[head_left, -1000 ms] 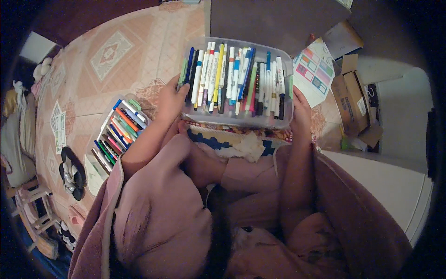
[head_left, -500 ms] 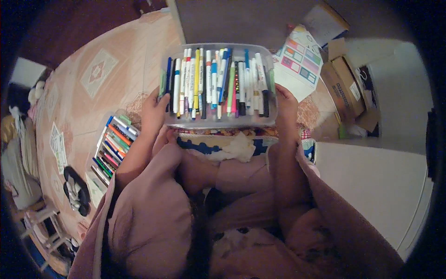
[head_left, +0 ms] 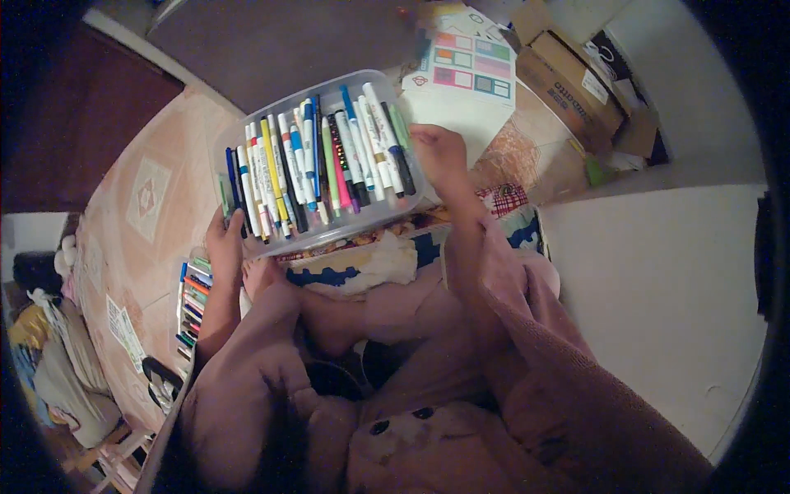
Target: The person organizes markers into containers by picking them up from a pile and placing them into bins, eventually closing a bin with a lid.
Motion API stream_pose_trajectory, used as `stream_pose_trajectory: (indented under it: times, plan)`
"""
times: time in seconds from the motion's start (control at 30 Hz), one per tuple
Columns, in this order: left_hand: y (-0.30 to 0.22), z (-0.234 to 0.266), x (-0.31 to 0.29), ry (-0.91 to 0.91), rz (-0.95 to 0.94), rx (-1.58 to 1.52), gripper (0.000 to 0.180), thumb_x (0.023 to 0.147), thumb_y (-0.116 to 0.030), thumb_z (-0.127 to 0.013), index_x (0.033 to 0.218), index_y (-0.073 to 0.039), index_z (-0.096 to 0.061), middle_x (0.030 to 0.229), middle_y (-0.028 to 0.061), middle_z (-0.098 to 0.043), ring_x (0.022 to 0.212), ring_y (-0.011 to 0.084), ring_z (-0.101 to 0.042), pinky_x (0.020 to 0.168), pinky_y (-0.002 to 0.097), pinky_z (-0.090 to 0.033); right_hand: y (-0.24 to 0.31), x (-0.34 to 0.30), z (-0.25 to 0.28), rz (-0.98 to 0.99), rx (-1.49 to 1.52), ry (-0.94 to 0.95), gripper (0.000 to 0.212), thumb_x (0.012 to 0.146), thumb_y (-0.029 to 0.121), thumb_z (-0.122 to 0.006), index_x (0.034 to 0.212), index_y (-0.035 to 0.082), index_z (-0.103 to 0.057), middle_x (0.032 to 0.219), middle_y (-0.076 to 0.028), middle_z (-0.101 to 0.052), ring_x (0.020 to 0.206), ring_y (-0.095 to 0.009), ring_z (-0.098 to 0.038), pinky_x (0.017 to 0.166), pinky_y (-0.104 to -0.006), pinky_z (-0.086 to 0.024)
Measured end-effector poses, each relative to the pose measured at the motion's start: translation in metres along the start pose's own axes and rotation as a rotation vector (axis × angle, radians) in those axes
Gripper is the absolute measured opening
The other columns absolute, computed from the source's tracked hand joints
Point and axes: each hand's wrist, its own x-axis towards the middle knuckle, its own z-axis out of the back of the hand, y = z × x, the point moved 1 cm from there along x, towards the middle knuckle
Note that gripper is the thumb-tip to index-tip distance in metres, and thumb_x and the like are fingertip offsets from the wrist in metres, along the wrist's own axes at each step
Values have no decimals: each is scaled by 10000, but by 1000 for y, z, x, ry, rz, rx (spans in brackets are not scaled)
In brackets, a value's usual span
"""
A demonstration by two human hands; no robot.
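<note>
A clear plastic box (head_left: pixel 329 239) is held out in front of me, tilted so that its right side sits farther away than its left. Inside it lie several markers and pens (head_left: pixel 317 160) side by side, with white, yellow, blue, pink and green barrels. My left hand (head_left: pixel 225 239) grips the box at its near left corner, the thumb over the rim. My right hand (head_left: pixel 442 160) is closed at the right edge of the box; the fingers beneath the rim are hidden.
A second container of pens (head_left: pixel 191 305) stands on the tiled floor beside my left forearm. Beyond my right hand lie printed paper sheets (head_left: pixel 469 74) and an opened cardboard box (head_left: pixel 572 95). A white tissue (head_left: pixel 390 262) rests on the patterned cloth (head_left: pixel 329 278) by my legs.
Both hands have moved the box of markers to the left in view, and it is now turned, its right end farther up. My view has also shifted.
</note>
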Motion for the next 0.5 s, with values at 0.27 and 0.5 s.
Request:
stream_pose_trajectory:
  times: [0.27,0.5]
  plan:
    - [-3,4,-3,6,3,-96,226,821,-93,-489,1008,32,-507,826,45,-562,721,86,-499,639,220,-403,10,-1,0,-167,128,135,377,654,318,-643,846,-6,-612,761,-177,-604,713,-288,-594,679,-358,-448]
    - [-7,-2,-3,8,51,-99,238,825,-97,-490,1022,37,-503,870,57,-565,766,104,-510,684,224,-405,12,-13,-5,99,-182,-35,291,632,150,-606,885,6,-599,693,-163,-583,583,-226,-563,582,-294,-444]
